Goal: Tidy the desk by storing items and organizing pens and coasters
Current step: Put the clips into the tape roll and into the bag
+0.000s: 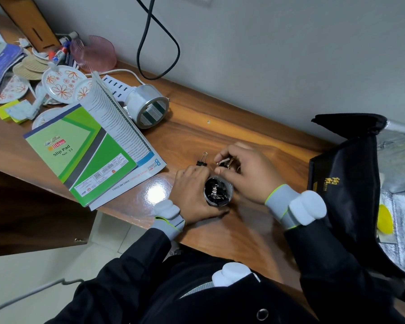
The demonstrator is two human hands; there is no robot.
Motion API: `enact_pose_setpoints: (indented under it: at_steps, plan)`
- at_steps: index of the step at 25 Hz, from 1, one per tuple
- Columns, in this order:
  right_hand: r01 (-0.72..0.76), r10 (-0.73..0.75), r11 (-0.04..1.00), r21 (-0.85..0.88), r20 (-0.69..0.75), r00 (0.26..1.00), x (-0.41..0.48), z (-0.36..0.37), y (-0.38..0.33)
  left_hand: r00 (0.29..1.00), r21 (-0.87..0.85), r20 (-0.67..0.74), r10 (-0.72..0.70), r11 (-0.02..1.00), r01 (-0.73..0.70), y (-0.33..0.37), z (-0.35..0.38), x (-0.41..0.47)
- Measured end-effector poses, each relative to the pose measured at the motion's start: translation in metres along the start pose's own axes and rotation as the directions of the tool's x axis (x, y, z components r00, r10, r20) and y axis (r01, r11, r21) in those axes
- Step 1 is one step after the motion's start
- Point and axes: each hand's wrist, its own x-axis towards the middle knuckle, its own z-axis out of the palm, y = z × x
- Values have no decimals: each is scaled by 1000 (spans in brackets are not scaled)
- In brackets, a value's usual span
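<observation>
**Binder clips going into a tub at the desk edge**

Nearest the camera, the left hand (194, 195) wraps round a small clear tub (218, 190), fingers and thumb curled against its sides. The tub stands on the wooden desk (220, 127) close to the front edge and is packed with black binder clips.

Just beyond the tub, the right hand (246, 169) hangs over its far rim, thumb and fingertips pinching a few clips (225, 162); how many cannot be told. A single loose clip (202, 162) lies on the desk just past the tub on its far left side, beside the knuckles of the left hand.

To the right of the tub, a black bag (346, 174) with a silver lining stands open.

Left of the tub lies a green slip pad (80, 150) on top of a printed booklet (117, 122). Farther from the tub in that direction, a roll of silver tape (147, 105) lies on its side against a white power strip (116, 86).

Farthest from the tub, at the far left, are flower-patterned coasters (63, 84), some markers (60, 53) and a pink pen holder (96, 53) tipped on its side.
</observation>
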Motion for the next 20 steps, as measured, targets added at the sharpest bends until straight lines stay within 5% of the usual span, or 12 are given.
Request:
enact_pose_setpoints:
  at_steps: [6, 12, 16, 20]
  plan:
    - [-17, 17, 1000, -5, 112, 994, -26, 8, -9, 999, -17, -31, 10, 1000, -11, 2, 0, -2]
    - [-47, 47, 999, 12, -45, 998, -36, -3, 8, 1000, 3, -19, 7, 1000, -7, 2, 0, -2]
    - [-58, 57, 998, 4, 105, 993, -51, 9, 9, 1000, -7, -13, 11, 1000, -11, 0, 0, -2]
    - [-53, 61, 995, -81, 103, 993, -46, 18, 10, 1000, 4, -28, 9, 1000, -9, -1, 2, -2]
